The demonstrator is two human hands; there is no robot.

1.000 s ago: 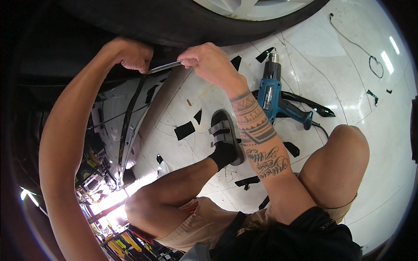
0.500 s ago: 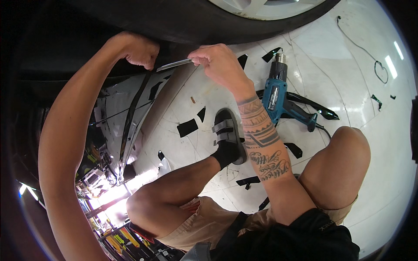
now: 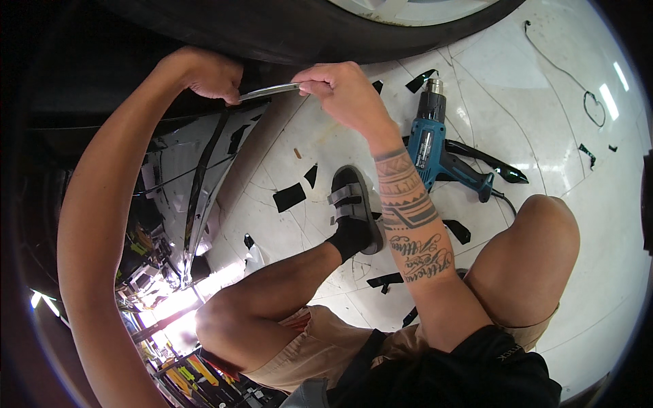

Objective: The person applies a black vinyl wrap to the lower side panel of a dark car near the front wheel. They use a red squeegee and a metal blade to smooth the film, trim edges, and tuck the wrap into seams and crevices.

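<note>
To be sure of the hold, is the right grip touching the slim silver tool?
Touching: the head view shows the right grip pinching one end of the slim silver tool.

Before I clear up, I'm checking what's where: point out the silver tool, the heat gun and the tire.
Silver tool (image 3: 272, 90): head view, middle of its shaft.
Heat gun (image 3: 430, 146): head view, on its blue housing.
Tire (image 3: 326, 35): head view, on its black rubber.

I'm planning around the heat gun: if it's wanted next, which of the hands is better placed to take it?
Right, probably: the right hand is nearer the blue heat gun, though it holds a slim silvery tool. The left hand is farther away, by that tool's other end.
</note>
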